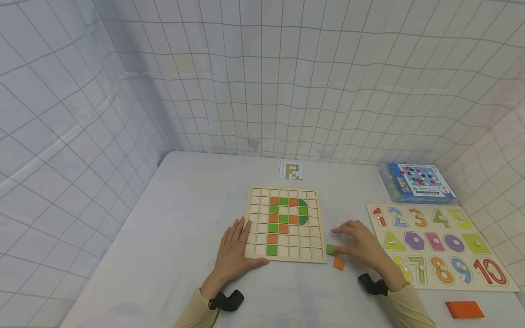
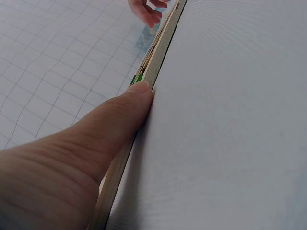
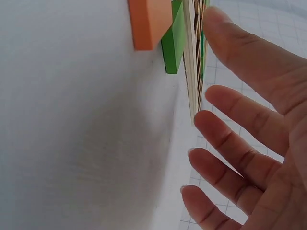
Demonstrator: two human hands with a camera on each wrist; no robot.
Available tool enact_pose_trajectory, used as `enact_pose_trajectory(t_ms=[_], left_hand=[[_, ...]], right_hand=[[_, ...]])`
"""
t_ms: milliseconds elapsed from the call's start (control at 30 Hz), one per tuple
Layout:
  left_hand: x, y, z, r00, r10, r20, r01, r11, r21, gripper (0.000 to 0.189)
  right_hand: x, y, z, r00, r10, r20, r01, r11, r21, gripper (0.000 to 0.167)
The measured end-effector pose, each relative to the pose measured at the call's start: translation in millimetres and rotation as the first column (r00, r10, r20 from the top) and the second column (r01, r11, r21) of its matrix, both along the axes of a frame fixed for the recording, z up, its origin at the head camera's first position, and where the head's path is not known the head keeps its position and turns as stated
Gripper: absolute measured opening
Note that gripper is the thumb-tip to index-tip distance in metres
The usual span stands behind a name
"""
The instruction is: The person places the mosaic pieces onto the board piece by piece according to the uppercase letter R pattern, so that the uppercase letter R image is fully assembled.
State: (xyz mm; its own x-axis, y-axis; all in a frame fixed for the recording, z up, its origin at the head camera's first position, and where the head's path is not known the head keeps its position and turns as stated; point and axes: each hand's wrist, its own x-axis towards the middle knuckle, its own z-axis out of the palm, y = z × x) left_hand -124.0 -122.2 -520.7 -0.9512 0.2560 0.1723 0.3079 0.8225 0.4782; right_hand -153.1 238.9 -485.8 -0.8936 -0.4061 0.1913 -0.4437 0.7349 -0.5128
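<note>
A wooden grid board (image 1: 256, 225) lies mid-table, with orange and green tiles set in its cells in the form of a letter P. My left hand (image 1: 233, 250) rests at the board's lower left corner, fingers along the left side and thumb (image 2: 129, 108) against the near edge. To the right of the board, my right hand (image 1: 361, 243) hovers with fingers spread and nothing held. Near its thumb are a loose green square tile (image 3: 173, 45) and a loose orange square tile (image 1: 339, 263), both on the table beside the board.
A small pattern card (image 1: 290, 170) with a P lies behind the board. At right sit a number-and-shape puzzle board (image 1: 443, 249) and a blue boxed set (image 1: 422, 182). An orange block (image 1: 465, 310) lies at the near right. Grid-patterned cloth walls stand around the table.
</note>
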Motion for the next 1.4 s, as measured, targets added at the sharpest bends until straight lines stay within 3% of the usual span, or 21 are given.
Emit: enact_pose_trajectory(t_ms=[433, 733, 1000, 1400], left_hand=[[0.7, 0.0, 2.6, 1.0, -0.001, 0.0, 0.001, 1.0, 0.009, 0.111], [-0.8, -1.3, -2.0, 1.0, 0.006, -0.01, -0.006, 1.0, 0.009, 0.113], [-0.9, -1.5, -2.1, 1.0, 0.008, 0.007, -0.008, 1.0, 0.009, 0.114], [-1.2, -1.3, -3.9, 1.0, 0.008, -0.008, -0.008, 1.0, 0.001, 0.114]], right_hand=[[0.7, -2.7, 2.3, 0.998, 0.015, 0.057, -0.018, 0.998, 0.054, 0.04], [1.1, -5.3, 2.3, 0.998, 0.01, 0.064, -0.017, 0.995, 0.1, 0.035], [1.4, -4.3, -0.1, 0.995, -0.008, 0.1, 0.001, 0.998, 0.068, 0.02], [6.3, -6.9, -0.1, 0.983, -0.001, 0.186, 0.002, 1.0, -0.005, 0.021]])
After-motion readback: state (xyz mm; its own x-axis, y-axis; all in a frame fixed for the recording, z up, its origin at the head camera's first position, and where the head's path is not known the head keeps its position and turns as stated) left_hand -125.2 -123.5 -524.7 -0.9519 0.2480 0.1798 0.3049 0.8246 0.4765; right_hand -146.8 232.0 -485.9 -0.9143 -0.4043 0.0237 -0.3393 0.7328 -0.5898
